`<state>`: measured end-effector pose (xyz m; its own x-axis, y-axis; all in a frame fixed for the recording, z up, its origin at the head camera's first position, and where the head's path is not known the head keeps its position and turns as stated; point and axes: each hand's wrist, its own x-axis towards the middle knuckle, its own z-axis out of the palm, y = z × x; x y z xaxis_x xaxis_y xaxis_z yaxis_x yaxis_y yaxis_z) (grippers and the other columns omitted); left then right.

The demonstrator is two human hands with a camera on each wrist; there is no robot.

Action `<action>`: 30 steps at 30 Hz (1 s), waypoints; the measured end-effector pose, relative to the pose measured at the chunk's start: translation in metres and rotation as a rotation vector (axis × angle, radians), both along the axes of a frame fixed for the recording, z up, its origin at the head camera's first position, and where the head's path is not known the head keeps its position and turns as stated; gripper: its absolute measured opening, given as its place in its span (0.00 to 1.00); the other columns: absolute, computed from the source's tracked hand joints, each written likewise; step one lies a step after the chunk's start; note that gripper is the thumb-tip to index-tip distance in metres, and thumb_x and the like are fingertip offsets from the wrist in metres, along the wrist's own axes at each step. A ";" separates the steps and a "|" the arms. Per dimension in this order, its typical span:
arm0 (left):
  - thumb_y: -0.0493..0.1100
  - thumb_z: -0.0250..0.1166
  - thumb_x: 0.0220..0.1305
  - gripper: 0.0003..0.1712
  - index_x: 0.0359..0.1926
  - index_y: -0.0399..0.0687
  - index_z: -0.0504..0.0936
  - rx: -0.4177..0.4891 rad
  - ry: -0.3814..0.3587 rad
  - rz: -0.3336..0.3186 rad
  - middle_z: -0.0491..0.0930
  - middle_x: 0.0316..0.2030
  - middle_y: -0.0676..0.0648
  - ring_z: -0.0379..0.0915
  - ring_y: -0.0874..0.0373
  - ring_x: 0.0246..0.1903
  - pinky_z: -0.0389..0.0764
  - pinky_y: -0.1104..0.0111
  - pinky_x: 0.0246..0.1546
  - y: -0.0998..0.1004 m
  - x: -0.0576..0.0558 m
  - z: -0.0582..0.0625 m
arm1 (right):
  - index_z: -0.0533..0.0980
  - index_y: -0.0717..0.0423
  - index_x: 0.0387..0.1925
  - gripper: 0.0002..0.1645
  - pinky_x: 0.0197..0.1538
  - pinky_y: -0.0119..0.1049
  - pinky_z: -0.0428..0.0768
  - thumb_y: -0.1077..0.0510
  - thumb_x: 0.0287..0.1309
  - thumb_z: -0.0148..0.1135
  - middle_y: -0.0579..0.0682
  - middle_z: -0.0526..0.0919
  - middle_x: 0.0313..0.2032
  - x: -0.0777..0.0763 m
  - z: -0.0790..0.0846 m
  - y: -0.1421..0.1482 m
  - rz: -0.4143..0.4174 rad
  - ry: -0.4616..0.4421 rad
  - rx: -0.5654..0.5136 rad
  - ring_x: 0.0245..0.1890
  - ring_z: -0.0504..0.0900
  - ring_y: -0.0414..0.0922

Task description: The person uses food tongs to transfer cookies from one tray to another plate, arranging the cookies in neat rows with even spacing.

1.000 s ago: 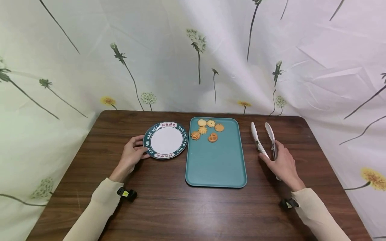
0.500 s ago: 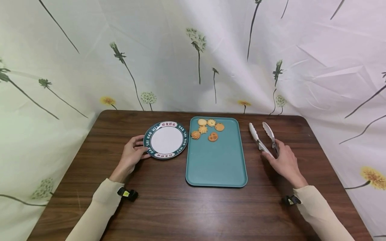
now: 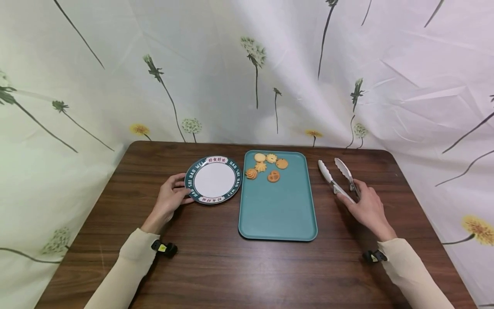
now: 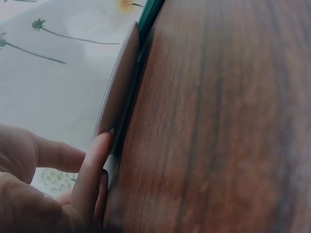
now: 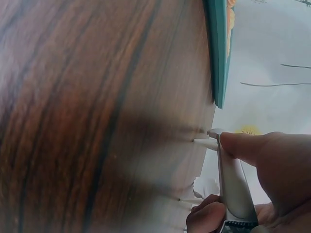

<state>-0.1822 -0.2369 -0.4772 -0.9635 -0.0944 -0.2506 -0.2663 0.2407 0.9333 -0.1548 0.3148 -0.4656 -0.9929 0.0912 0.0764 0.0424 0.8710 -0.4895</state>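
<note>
My left hand (image 3: 169,198) holds the left rim of a round white plate (image 3: 213,180) with a dark green lettered border, thumb on top, other fingers at its edge and under it. In the left wrist view, the plate (image 4: 116,87) appears edge-on, low by the table. My right hand (image 3: 368,208) grips metal tongs (image 3: 326,171) with pale scalloped tips, which are spread apart and point away from me. The right wrist view shows the tongs (image 5: 233,179) between thumb and fingers. Between the hands lies a teal tray (image 3: 278,214) with several cookies (image 3: 260,166) and a pretzel-shaped cookie (image 3: 273,176).
Everything lies on a dark brown wooden table (image 3: 262,279). A white cloth (image 3: 216,86) printed with dandelions hangs behind the table's far edge and at both sides. The tray stands just right of the plate, and the tongs are right of the tray.
The right hand and tongs have moved slightly right and toward me, and the tong tips have swung a little left. The left hand, plate, tray and cookies stay put.
</note>
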 end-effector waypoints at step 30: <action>0.30 0.54 0.76 0.37 0.81 0.42 0.55 0.024 0.005 -0.005 0.63 0.64 0.31 0.76 0.59 0.47 0.92 0.71 0.45 -0.001 0.001 0.000 | 0.68 0.68 0.70 0.47 0.47 0.67 0.78 0.40 0.64 0.70 0.73 0.79 0.53 0.000 -0.003 0.006 -0.011 0.050 0.004 0.52 0.78 0.70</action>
